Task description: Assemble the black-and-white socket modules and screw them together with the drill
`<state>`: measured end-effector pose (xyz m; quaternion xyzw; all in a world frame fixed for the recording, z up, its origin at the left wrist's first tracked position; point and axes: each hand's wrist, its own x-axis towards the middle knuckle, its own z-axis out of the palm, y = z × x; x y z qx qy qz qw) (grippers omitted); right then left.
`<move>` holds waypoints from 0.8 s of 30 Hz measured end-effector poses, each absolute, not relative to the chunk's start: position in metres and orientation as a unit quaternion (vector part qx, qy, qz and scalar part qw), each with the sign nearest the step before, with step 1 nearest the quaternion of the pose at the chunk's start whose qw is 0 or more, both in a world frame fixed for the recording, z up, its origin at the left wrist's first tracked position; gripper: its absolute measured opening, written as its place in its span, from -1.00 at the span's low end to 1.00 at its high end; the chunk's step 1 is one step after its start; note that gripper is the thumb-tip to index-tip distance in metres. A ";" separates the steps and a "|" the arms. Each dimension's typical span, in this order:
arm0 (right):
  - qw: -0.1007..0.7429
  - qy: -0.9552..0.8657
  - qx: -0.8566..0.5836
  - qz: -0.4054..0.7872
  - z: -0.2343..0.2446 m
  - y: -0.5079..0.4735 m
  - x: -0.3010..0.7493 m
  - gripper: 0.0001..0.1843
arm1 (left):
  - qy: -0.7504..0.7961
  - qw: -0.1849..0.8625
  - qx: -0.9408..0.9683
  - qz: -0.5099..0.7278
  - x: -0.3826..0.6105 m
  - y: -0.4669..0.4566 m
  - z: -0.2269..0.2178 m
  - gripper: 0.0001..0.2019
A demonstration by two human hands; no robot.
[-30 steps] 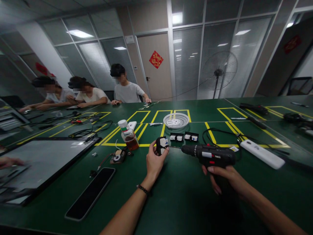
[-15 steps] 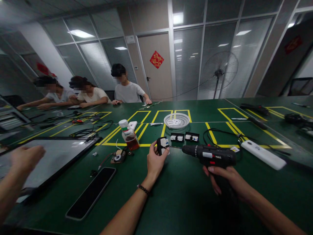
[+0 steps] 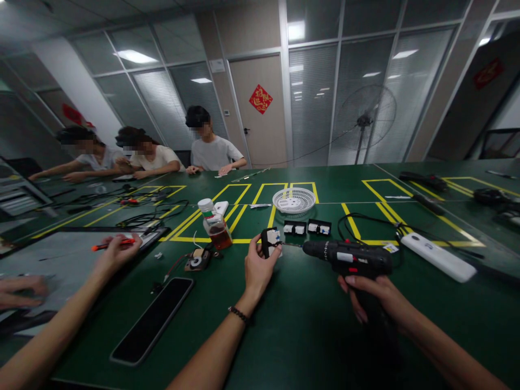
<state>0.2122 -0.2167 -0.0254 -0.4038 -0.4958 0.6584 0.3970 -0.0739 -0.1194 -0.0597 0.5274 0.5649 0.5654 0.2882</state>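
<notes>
My left hand point(image 3: 260, 262) is closed around a small black-and-white part point(image 3: 271, 238), held just above the green table. My right hand point(image 3: 376, 295) grips a black cordless drill point(image 3: 347, 255) by its handle. The drill points left, and its thin bit reaches to the part; whether the tip touches it I cannot tell. Two similar black-and-white parts point(image 3: 306, 228) lie on the table just beyond, in front of a white plastic basket point(image 3: 294, 201).
A bottle of dark liquid point(image 3: 215, 225), a small device with wires point(image 3: 198, 260) and a phone point(image 3: 152, 319) lie to the left. A white power bank-like block point(image 3: 437, 257) is at right. At far left a co-worker's hand point(image 3: 117, 252) holds an orange screwdriver. Several people sit across the table.
My hands, the part and the drill stay nearly still. The co-worker's hand at left has moved right and away from me, now showing an orange screwdriver; another hand appears at the left edge.
</notes>
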 end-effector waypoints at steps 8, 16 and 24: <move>0.398 -0.489 -0.411 0.658 -0.027 -0.216 0.212 -0.64 | 0.549 0.303 0.521 0.579 -0.072 -0.120 -0.059 -0.33; 0.401 -0.498 -0.402 0.656 -0.025 -0.217 0.210 -0.66 | 0.549 0.304 0.524 0.576 -0.072 -0.119 -0.059 -0.34; 0.399 -0.498 -0.404 0.656 -0.023 -0.218 0.210 -0.63 | 0.544 0.315 0.522 0.577 -0.074 -0.118 -0.060 -0.33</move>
